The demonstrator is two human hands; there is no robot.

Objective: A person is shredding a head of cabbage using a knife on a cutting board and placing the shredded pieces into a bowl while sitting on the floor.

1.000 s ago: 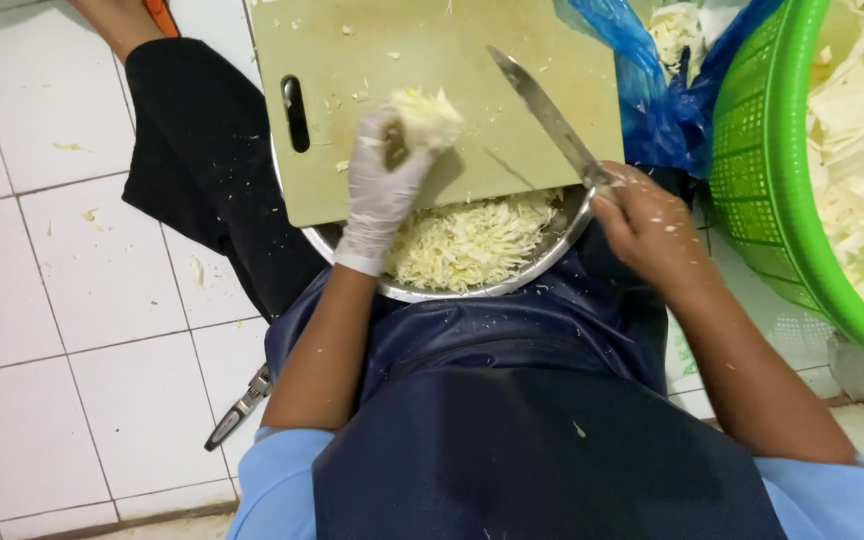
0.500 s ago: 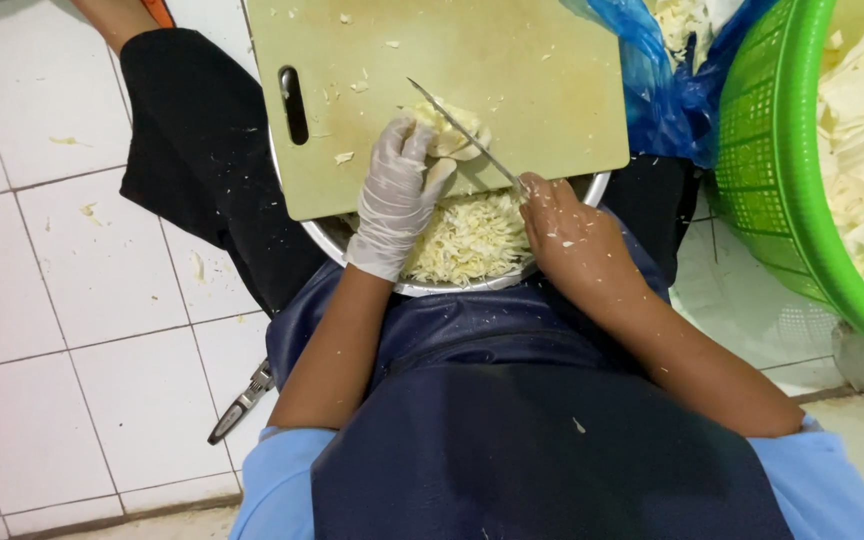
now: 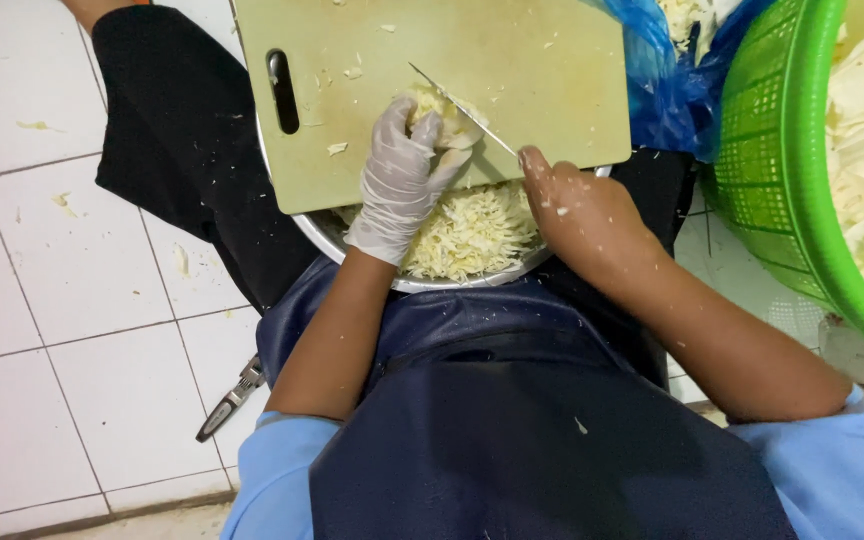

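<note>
My left hand [image 3: 402,180], in a thin clear glove, presses a pale wedge of cabbage [image 3: 442,115] onto a yellowish cutting board [image 3: 512,60]. The board lies across a metal bowl [image 3: 352,255] that holds shredded cabbage [image 3: 472,235]. My right hand [image 3: 572,200], bare and flecked with shreds, grips a knife [image 3: 462,108]; its blade rests against the right side of the wedge.
A green plastic basket [image 3: 782,170] full of cabbage leaves stands at the right, a blue plastic bag [image 3: 667,90] beside it. A second knife [image 3: 227,400] lies on the white tiled floor [image 3: 62,340] at the lower left. A dark apron covers my lap.
The knife came down from the right and now meets the cabbage. My left hand moved from the board's near edge up onto the wedge.
</note>
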